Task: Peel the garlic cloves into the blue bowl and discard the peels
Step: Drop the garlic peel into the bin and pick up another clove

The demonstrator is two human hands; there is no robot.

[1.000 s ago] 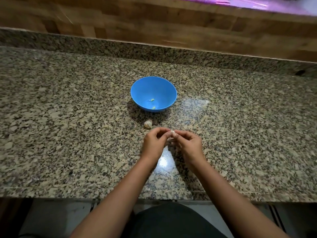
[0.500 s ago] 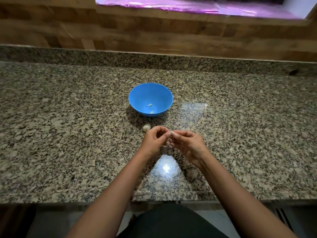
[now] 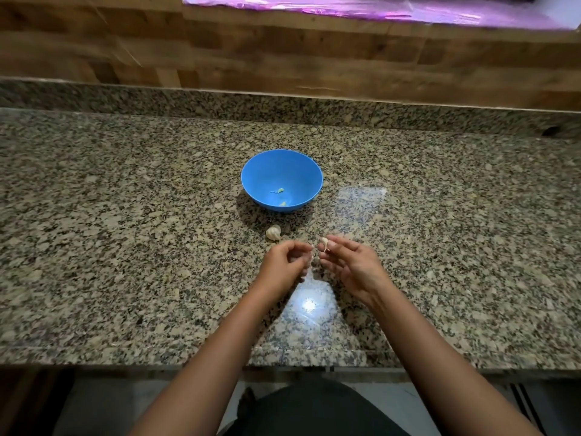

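Note:
A blue bowl (image 3: 282, 180) stands on the granite counter with a couple of small pale bits inside. Just in front of it lies a garlic piece (image 3: 273, 232) in its skin. My right hand (image 3: 349, 265) pinches a small garlic clove (image 3: 325, 242) at its fingertips, a thin strip of peel hanging from it. My left hand (image 3: 284, 262) is beside it with fingers curled, fingertips pinched together near the clove; whether a bit of peel is between them I cannot tell.
The granite counter (image 3: 125, 247) stretches wide to both sides, with a raised granite ledge and a wooden wall behind. Its front edge runs just above my body. A bright light glare sits on the counter between my forearms.
My two hands were joined on the clove; now they have drawn slightly apart, the clove staying in my right hand. The camera view has shifted a little.

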